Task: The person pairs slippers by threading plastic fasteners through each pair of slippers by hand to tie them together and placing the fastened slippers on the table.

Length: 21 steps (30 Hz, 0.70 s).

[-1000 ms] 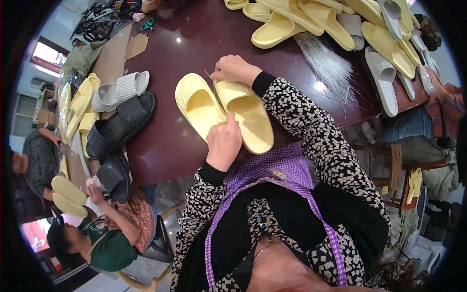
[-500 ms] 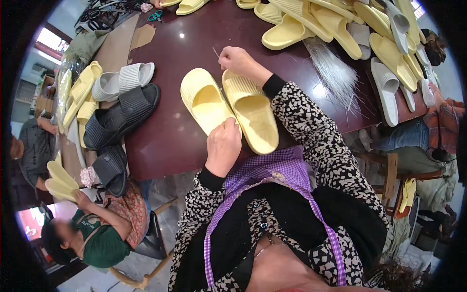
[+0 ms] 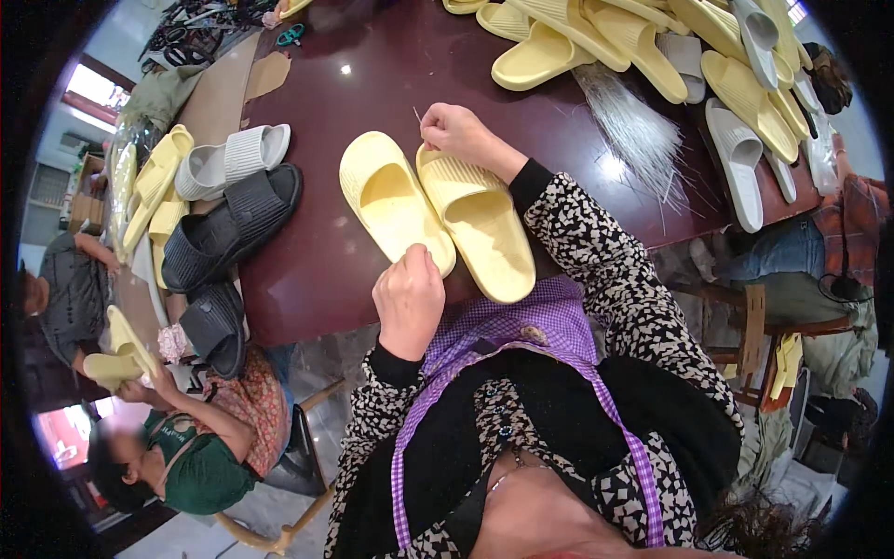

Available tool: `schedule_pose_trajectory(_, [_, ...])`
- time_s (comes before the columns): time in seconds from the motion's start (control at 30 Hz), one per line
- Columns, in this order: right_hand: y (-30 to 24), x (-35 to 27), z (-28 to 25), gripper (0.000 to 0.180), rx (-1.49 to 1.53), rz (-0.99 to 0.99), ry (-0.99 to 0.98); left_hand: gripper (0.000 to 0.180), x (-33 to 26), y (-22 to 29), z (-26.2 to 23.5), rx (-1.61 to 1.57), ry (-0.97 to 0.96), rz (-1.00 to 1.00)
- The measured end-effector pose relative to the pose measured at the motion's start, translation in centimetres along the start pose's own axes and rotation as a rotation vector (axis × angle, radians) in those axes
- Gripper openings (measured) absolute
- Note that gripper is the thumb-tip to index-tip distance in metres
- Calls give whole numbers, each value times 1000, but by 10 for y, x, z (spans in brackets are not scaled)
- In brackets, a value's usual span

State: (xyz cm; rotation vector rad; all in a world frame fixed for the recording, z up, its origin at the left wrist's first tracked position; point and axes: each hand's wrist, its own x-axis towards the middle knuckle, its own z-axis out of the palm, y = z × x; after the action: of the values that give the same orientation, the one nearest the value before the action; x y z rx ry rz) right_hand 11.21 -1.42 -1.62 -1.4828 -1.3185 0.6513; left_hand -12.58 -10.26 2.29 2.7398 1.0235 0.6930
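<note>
A pair of yellow slide slippers lies side by side before me, toes away. My right hand [image 3: 458, 138] is at the toe of the right slipper [image 3: 475, 224], fingers pinched on a thin plastic strand [image 3: 416, 115] whose tip sticks up past them. At the heel of the left slipper [image 3: 389, 197] is my left hand [image 3: 410, 296], fingers closed; what they grip, if anything, is hidden. A bundle of similar clear strands [image 3: 629, 130] lies to the right on the dark red table [image 3: 307, 275].
Yellow slippers [image 3: 633, 47] are heaped at the far right, with grey ones [image 3: 736, 163] beside them. Black slippers [image 3: 233, 226] and a grey pair [image 3: 235, 160] lie along the left edge. A co-worker in green [image 3: 205, 466] handles a yellow pair [image 3: 126, 352] at lower left.
My left hand has shifted left and slightly down along the left slipper's heel. The right slipper's heel has come slightly nearer me. The co-worker's yellow slippers have turned and spread apart.
</note>
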Motion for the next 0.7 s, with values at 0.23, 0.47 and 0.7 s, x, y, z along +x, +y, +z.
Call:
schedule_pose_trajectory(0.23, [-3, 2, -4, 12, 57, 17, 129, 3, 29, -34, 22, 71, 67, 105])
schedule_pose_trajectory(0.47, [-11, 1, -8, 11, 204, 65, 114, 5, 62, -60, 41, -91, 130, 228])
schedule_pose_trajectory(0.7, [-19, 19, -3, 10, 61, -123, 1, 9, 57, -61, 49, -154, 146, 217])
